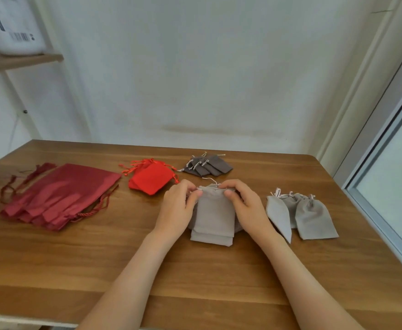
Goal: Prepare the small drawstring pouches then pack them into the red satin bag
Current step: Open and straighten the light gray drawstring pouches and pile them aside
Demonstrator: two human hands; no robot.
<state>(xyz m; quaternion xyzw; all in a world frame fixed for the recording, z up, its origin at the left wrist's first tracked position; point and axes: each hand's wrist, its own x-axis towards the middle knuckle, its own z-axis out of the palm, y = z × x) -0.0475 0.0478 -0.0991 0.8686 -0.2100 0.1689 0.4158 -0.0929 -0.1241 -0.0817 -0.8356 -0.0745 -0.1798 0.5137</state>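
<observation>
Head view: we record the left hand [176, 208] and the right hand [245, 206] side by side over the middle of the wooden table [195, 282], each pinching one upper corner of a light grey pouch [215, 210], thumbs on its front face and fingers curled behind the mouth. A pale drawstring [210, 179] loops out above the mouth between the two hands. The held pouch lies on top of another light grey pouch, the lower pouch [211, 240], whose bottom edge shows beneath it. Near the right hand we note a group of light grey pouches [314, 217], overlapping one another, tops cinched. Beyond the hands lie a fanned cluster of dark grey pouches [209, 166] and, beside it to the left, a pile of bright red pouches [151, 178]. Farther left, well apart from the hands, the red satin bags [62, 194] lie flat and overlapping, cords trailing. A shelf [21, 60] at upper left carries a white package [14, 25].
</observation>
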